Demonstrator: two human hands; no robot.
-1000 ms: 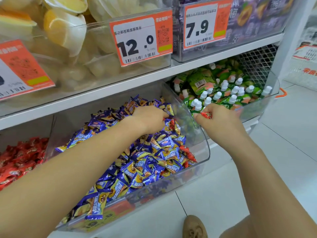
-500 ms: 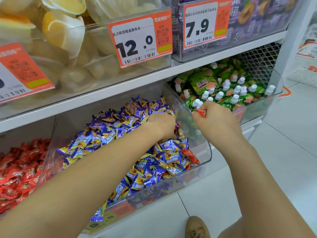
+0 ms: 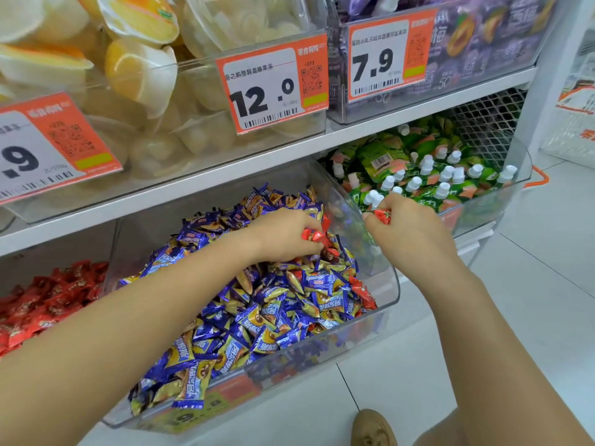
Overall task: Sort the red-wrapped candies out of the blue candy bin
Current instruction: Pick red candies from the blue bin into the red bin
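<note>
I see clear bin (image 3: 391,286) of blue candies (image 3: 273,304) as landmark. Left hand (image 3: 286,235) over back of bin, fingers curled, pinches red candy (image 3: 314,235) just above blue pile. Right hand (image 3: 409,230) just beside bin's right wall, outside it, fingers closed around another red-wrapped candy (image 3: 383,216). More red candies (image 3: 363,291) lie inside bin near right wall. Bin of red candies (image 3: 48,300) stands left of blue bin.

White shelving (image 3: 225,175) with orange price tags (image 3: 273,85) stands on pale floor tiles (image 3: 531,284).
</note>
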